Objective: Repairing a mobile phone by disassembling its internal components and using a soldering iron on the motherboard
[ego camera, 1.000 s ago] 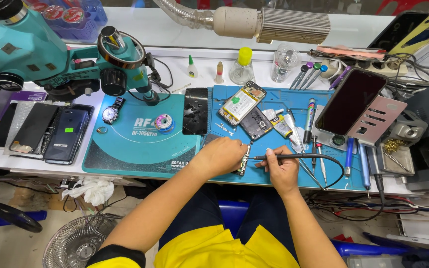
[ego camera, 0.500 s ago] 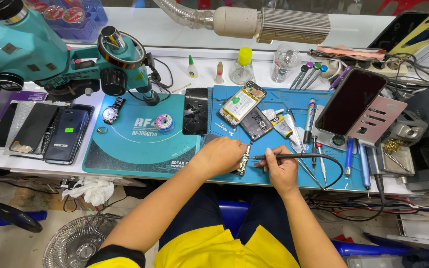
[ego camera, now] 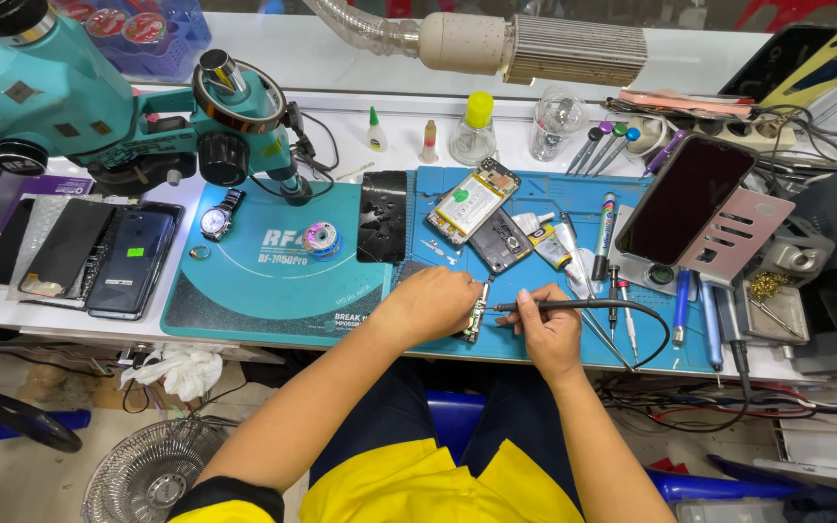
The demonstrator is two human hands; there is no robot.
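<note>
The right hand (ego camera: 546,334) has its fingers closed together around a thin black soldering iron (ego camera: 573,306), held like a pen, with the tip pointing left toward a narrow circuit board (ego camera: 477,315). The left hand (ego camera: 430,302) lies just left of that board, fingers curled together and pressing on its left edge; whether the fingertips pinch the board or only rest on it cannot be told. The board sits at the near edge of the blue work mat (ego camera: 544,208), between the two hands, roughly upright in the view. A black cable (ego camera: 653,324) loops from the iron's handle off to the right and back toward the near edge.

Just beyond the hands lie an opened phone with its battery exposed (ego camera: 475,201) and a smaller dark phone part (ego camera: 502,241) beside it, with a small tube (ego camera: 546,242) to the right. Farther right, a dark-screened phone (ego camera: 682,199) leans on a pinkish stand (ego camera: 740,232). To the left, on the round teal mat (ego camera: 263,281), are a black glass panel (ego camera: 383,216), a small solder spool (ego camera: 321,238) and a wristwatch (ego camera: 219,217). A teal microscope (ego camera: 99,111) stands at the far left, and two dark phones (ego camera: 99,257) lie on the table left of the teal mat. Small bottles (ego camera: 475,131) and screwdrivers (ego camera: 604,147) line the far side.
</note>
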